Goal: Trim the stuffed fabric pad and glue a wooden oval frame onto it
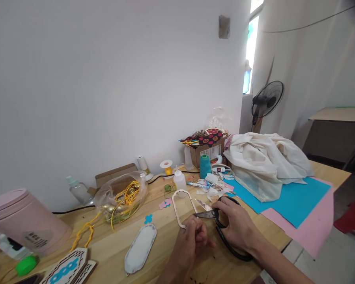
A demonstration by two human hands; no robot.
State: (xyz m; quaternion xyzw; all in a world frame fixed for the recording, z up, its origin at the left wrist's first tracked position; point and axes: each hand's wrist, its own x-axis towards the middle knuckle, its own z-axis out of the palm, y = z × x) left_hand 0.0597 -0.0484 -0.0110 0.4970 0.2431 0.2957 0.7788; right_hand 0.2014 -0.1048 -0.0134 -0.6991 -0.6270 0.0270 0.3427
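Note:
My left hand (192, 240) has its fingers curled closed around the lower end of a thin, pale rounded frame (175, 209), holding it up over the table. Black-handled scissors (207, 214) are in my right hand (235, 223). Their blades point left and reach the frame's lower right edge, close to my left fingers. Whether the tips touch the frame, I cannot tell. To the left lies a long white plaque (141, 248) with a speckled grey border. A blue paper flower (148, 219) rests just above it, and pink and blue paper flowers (165, 204) lie further right.
White paper scraps (214, 183) lie beside a teal thread cone (205, 166) and a white squeeze bottle (180, 180). Blue sheets (301, 199) and white cloth (263, 157) cover the right side. A pink bin (26, 217), patterned wooden pieces (69, 268) and a bag of yellow cord (121, 197) stand left.

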